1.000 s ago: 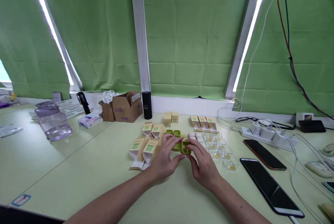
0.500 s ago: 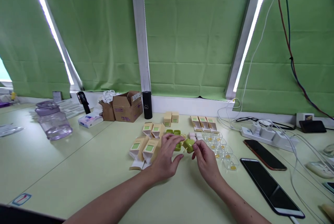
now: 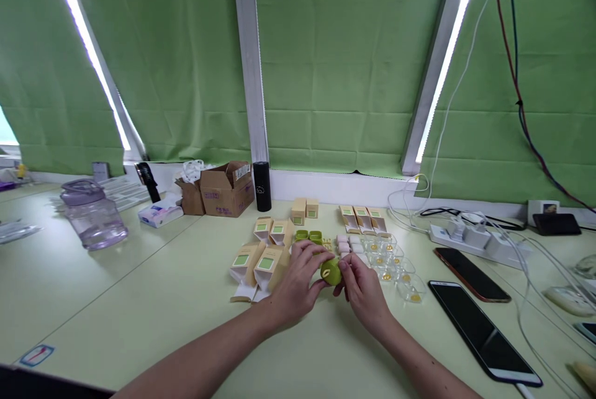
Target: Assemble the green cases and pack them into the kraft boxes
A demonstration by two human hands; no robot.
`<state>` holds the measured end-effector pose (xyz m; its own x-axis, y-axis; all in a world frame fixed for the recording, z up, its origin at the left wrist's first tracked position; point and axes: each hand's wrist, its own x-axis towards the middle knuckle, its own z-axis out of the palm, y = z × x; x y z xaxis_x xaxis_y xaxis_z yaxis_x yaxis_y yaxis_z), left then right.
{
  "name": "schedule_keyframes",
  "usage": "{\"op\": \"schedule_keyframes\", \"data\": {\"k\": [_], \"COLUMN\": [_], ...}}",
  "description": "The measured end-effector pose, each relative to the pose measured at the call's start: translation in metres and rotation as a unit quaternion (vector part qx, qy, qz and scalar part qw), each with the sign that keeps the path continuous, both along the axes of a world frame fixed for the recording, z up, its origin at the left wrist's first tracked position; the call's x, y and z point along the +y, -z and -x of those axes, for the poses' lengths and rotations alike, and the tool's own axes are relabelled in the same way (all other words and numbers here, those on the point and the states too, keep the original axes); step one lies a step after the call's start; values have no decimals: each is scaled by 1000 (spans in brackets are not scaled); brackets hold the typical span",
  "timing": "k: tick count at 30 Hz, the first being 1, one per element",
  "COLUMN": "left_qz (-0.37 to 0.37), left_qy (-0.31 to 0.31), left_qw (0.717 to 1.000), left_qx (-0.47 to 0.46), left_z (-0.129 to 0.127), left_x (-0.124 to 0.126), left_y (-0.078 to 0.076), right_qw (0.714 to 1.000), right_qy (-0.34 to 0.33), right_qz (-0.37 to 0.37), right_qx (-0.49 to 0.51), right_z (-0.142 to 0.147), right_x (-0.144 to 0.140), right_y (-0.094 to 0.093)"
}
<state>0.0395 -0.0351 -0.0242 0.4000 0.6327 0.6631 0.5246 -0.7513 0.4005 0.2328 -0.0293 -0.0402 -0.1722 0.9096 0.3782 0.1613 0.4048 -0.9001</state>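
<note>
My left hand point(image 3: 302, 278) and my right hand point(image 3: 364, 290) meet over the table, both closed on a small rounded green plastic piece point(image 3: 330, 273). A pale oval mark or slot shows on its face. My left thumb and fingers hold it from the left, and my right fingertips pinch its right edge. Just beyond my left hand stand small green square cups point(image 3: 315, 236). Small yellowish pieces point(image 3: 327, 243) lie beside them. Pale pink and white blocks point(image 3: 343, 242) stand in rows behind my right hand. Cream cartons point(image 3: 266, 262) with green labels and open flaps lie left of my left hand.
Clear plastic cups point(image 3: 385, 259) with yellow bits stand right of the blocks. More cartons point(image 3: 363, 220) are behind. Two phones point(image 3: 484, 331), a power strip point(image 3: 479, 241) and loose cables lie right. A cardboard box point(image 3: 228, 191), black cylinder point(image 3: 262, 187) and purple jug point(image 3: 93, 216) stand left.
My left hand has closed on the green piece, which my right hand alone held before. The piece has moved slightly left and turned, showing its pale mark.
</note>
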Motion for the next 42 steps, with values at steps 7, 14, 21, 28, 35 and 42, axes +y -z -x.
{"op": "schedule_keyframes", "data": {"k": [7, 14, 21, 28, 35, 42], "left_qz": [68, 254, 324, 359, 371, 378], "left_qy": [-24, 8, 112, 150, 164, 162], "left_qw": [992, 915, 828, 790, 782, 776], "left_qx": [-106, -313, -444, -474, -474, -477], "left_z": [0, 4, 4, 5, 5, 5], "left_x": [6, 27, 30, 26, 24, 26], "left_y": [-6, 5, 1, -3, -3, -2], "right_qw": [996, 911, 808, 777, 754, 744], "right_qy": [59, 272, 209, 191, 200, 218], "right_qz": [-68, -211, -260, -259, -262, -253], "right_qx": [-19, -227, -486, -541, -569, -579], "right_z": [-13, -47, -55, -54, -53, -51], "right_x": [7, 26, 28, 27, 28, 23], "right_y": [-5, -17, -21, -15, -10, -17]}}
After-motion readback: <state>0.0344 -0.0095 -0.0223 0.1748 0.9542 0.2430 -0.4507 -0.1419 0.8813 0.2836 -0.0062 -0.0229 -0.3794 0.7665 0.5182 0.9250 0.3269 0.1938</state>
